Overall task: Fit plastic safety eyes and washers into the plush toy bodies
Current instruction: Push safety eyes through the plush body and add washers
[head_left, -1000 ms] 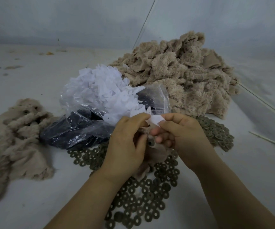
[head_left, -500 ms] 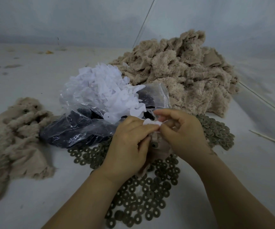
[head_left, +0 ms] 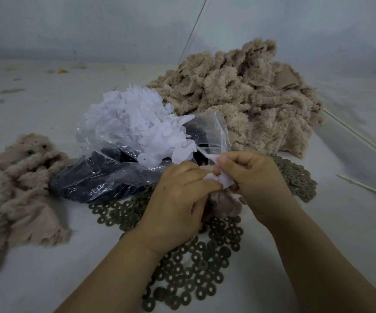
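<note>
The counter [head_left: 352, 233] is a plain pale grey-white, with a few yellowish-brown specks toward its far left corner. The heap of plush bodies [head_left: 245, 98] toward the far right is a uniform beige-tan, and so is the smaller plush pile [head_left: 17, 190] at the left edge. The washers [head_left: 196, 269] spread along the near middle are a dull olive-green. The clear plastic bag [head_left: 119, 168] shows a black mass of safety eyes through its glossy film. The paper pieces [head_left: 137, 123] on top of it are white, one with a small dark dot.
</note>
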Tool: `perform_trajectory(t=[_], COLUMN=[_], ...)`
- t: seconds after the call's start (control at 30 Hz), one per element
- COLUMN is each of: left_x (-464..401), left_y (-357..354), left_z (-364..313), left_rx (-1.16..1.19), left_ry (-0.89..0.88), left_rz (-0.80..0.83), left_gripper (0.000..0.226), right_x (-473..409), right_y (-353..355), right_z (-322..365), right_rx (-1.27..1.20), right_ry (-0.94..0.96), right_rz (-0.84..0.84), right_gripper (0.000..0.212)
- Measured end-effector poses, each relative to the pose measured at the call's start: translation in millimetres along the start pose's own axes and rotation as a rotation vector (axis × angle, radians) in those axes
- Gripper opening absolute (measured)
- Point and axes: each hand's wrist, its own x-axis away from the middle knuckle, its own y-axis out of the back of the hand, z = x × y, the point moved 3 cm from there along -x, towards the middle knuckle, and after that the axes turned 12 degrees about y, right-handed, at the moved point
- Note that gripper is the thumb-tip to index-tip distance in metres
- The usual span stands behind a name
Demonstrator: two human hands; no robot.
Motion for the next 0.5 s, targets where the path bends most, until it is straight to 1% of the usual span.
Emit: perform_trajectory(t=[0.07,0.2,0.3,0.4,0.5], left_x=[0.7,1.6,3.3,4.7,5.1], left_y=[-0.1,-1.0,0.6,5.2,11.6], left_z=[1.6,2.2,3.3,8.5,14.1], left_rx=[0.004,-0.004,0.005,0.042,0.139], left_ry=[0.002,-0.01,-0.005,0.137,0.299], left_rz=[0.008,0.016,0.001,-0.046,-0.111], left_gripper=[0.023,0.024,0.029,0.046,0.054], right_x=[-1.8,-4.5,-5.8,-7.2,-5.5], right_y=[3.7,4.9,4.0,5.0,3.5], right_z=[-1.5,-5.3,-4.2,-4.0,1.7], right_rx=[-0.059,-0.196,-0.247,-0.279,-0.356], right_ry=[-0.04,-0.16,-0.164,-0.172,-0.189], right_rz=[-0.039,-0.023,-0.011,-0.002,0.123], right_gripper=[0.014,0.01,0.02,0.019,0.013])
